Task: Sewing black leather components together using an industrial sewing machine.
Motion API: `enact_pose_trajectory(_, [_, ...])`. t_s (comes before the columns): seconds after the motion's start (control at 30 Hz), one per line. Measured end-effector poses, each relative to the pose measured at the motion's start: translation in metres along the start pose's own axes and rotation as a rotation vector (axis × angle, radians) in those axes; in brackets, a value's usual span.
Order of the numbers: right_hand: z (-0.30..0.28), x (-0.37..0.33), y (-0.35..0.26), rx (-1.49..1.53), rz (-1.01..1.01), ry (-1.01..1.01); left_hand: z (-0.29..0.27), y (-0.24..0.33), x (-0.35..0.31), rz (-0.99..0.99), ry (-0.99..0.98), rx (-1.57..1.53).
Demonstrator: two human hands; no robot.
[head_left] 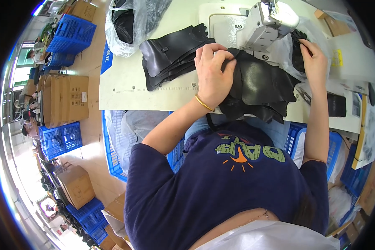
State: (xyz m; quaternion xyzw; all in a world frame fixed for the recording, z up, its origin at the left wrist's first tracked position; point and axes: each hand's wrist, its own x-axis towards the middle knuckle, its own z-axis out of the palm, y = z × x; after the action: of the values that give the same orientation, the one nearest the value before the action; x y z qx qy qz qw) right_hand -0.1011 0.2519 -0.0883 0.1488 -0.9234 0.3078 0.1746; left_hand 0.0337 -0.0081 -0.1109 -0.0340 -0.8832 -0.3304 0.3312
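My left hand (214, 75), a gold bangle at its wrist, has its fingers curled and pinches the upper left edge of a black leather piece (258, 79). That piece lies on a loose heap of similar ones at the table's front edge. To the left of the hand rests a layered stack of black leather pieces (175, 50). My right hand (314, 62) is at a clear plastic bag (321, 39) on the right, thumb and forefinger closed together against black pieces (296, 52) inside. What sits between those fingertips is too small to make out.
A white sewing machine head (268, 25) stands between my hands, behind the heap. Another plastic bag (143, 21) with black contents is at the back left of the pale table (154, 100). Blue crates (114, 154) flank my lap; cartons (66, 100) stand on the floor leftward.
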Motion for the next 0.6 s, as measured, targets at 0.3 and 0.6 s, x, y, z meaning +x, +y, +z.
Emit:
enact_pose_trajectory(0.3, [0.009, -0.003, 0.024, 0.115, 0.044, 0.02, -0.003, -0.004, 0.011, -0.791, -0.125, -0.857])
enact_pose_trajectory(0.6, [0.007, -0.009, 0.02, 0.148, 0.163, 0.008, -0.009, 0.017, 0.016, -0.315, -0.005, -0.214])
